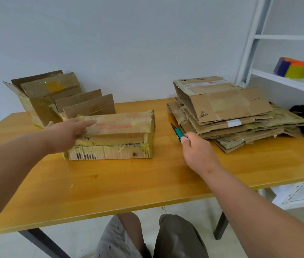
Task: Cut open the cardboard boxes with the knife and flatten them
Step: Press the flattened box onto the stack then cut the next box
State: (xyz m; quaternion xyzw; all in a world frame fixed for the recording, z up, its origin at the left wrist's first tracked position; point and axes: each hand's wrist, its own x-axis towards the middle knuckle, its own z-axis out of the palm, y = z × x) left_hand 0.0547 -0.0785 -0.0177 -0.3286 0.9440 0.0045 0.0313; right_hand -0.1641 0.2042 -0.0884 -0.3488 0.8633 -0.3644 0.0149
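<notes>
1. The taped box [110, 135] sits closed on the table [110, 183], in its middle band and left of centre, with bare tabletop between it and the near edge. Yellowish tape runs along its top seam and wraps its right end.
2. The left hand [67, 134] lies flat on the box's left top, fingers straight, pressing rather than gripping.
3. The right hand [197, 151] is clamped round the green knife [177, 132], blade out and pointing away towards the far edge, in the gap between the box and the flattened stack [231, 116].
4. Risk: a cut drawn leftwards along the top seam would run straight at the flat fingers. They should clear the line first.
5. Risk: the tape looks thick and wrinkled, so the blade may snag, then jump. With only a flat palm as anchor, the box could slide.
6. Room: the gap at the knife is narrow, and the stack's ragged corners sit just beside the blade tip. The near half of the table offers open sweep.
7. At the far left corner, open boxes [41, 101] stand near the taped box, so a push leftwards has little room.
</notes>
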